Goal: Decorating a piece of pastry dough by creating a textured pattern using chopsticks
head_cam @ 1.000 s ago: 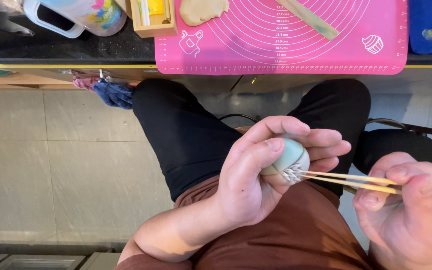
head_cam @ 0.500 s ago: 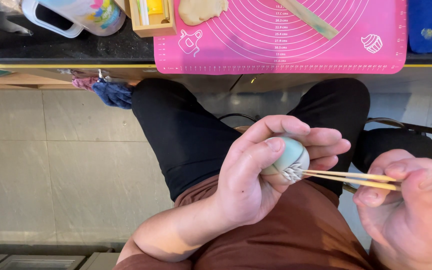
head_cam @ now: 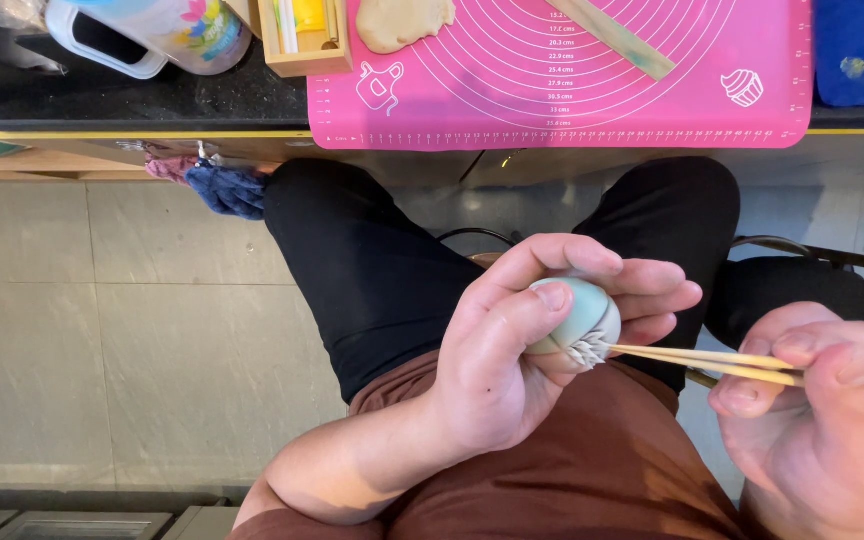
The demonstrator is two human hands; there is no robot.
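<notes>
A small pale blue-green ball (head_cam: 580, 315) is cupped in the left hand (head_cam: 512, 350), held over the lap below the bench (head_cam: 152, 100), the thumb pressed on its near side and the fingers curled behind it. It looks like soft dough or clay: fine petal-like cuts are seen on the side of the ball facing the right hand, so it is judged light, pliable and easily dented. It is best held loosely around its smooth back, away from the cut part. Two thin wooden sticks (head_cam: 712, 362) are pinched in the right hand (head_cam: 822, 420), their tips touching the ball at the cuts. Beyond the ball, a pink mat (head_cam: 552, 90) with a beige dough lump (head_cam: 404, 20) is seen.
</notes>
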